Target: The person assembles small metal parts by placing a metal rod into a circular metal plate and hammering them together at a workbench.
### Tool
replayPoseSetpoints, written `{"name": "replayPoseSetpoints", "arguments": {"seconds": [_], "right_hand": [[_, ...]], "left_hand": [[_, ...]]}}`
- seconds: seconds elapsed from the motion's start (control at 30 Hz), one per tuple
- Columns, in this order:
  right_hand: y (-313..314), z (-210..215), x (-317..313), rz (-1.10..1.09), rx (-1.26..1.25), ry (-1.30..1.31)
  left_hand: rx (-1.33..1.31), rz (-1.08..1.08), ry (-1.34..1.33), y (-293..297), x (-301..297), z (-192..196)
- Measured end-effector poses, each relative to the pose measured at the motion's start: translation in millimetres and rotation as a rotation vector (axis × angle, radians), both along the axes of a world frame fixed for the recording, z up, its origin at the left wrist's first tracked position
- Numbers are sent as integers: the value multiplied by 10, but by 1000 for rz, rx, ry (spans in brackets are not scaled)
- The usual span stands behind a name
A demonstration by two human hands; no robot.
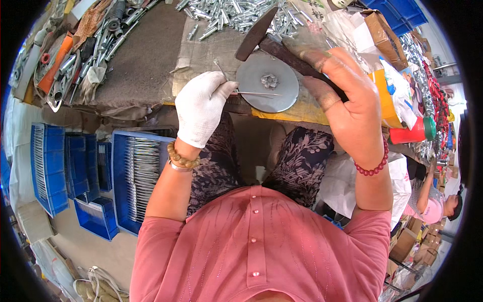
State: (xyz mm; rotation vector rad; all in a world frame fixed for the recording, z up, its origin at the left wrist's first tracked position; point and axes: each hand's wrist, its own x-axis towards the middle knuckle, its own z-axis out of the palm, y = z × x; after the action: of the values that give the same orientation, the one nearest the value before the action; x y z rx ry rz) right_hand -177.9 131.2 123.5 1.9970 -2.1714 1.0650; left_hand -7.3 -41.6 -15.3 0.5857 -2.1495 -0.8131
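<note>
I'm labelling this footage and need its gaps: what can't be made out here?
Handle end of the hammer: head view, hidden by the right hand.
Near end of the thin metal rod: head view, hidden in the gloved left hand.
Far side of the pile of metal parts: head view, cut off by the upper edge.

Hammer: dark metal head, dark handle slanting down rightward; upper centre, right of midline. Slender metal rod: silvery, straight, nearly horizontal; upper centre, below hammer.
</note>
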Motion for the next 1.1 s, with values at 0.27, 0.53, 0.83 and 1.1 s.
{"name": "replayPoseSetpoints", "arguments": {"seconds": [0.27,0.53,0.83,1.1], "right_hand": [[-58,-14,52,37,-1,-21],[-90,-29,60,49,-31,-2],[-192,130,123,69,1,56],[-267,176,187,99,52,353]], "left_hand": [[30,37,26,37,-27,20],[25,16,37,8,-27,19],[-65,28,29,2,-33,-57],[-192,22,22,21,-44,-48]]}}
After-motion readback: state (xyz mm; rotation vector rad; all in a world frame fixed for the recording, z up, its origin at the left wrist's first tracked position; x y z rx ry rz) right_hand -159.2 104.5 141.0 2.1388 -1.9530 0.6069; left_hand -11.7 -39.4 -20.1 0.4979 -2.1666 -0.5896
